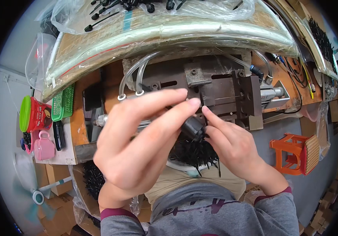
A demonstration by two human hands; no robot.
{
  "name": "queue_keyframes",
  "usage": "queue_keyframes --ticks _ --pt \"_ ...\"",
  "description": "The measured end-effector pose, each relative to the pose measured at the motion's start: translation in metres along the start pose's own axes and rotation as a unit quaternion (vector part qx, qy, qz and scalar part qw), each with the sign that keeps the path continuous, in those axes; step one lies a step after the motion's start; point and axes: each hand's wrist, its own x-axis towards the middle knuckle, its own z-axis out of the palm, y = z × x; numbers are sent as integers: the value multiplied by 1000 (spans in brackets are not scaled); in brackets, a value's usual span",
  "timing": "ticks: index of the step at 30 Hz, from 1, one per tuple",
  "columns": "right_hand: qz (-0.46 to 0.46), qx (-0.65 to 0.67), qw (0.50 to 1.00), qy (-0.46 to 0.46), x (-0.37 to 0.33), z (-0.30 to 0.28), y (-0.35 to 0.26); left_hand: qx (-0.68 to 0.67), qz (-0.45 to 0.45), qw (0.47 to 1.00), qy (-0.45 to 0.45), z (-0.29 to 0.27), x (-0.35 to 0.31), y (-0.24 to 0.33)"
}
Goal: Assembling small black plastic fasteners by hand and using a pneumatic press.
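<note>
Head view: left hand (137,137) curled, fingertips pinching a small black plastic part (193,126); right hand (232,145) closed on the same part from the other side, forefinger up against it. Held in the air just above a bowl of black pieces (194,155) on the lap, in front of the metal fixture (216,92) on the worktop (283,78). Likely slip — a small part, pinched only at the fingertips, could drop into the pile below. Around: clear tubes (131,76), green basket (62,103), pink cup (44,147), orange stool (295,153). Left hand hides much of the fixture — hard to judge alignment.
</note>
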Motion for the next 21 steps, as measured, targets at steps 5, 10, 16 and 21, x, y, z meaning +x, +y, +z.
queue_keyframes --ticks 5,10,16,21 --pt "-14 -83 996 -35 20 -10 -7 -5 -9 1000 -27 -3 -7 5" --pt "-34 -142 985 -89 29 -24 -10 -77 -52 995 -33 -9 -12 6" --pt "-84 21 995 57 139 -45 20 -65 -86 994 -32 -5 -34 7" --pt "-110 -219 953 179 282 -32 66 -45 -53 994 -78 35 -37 22"
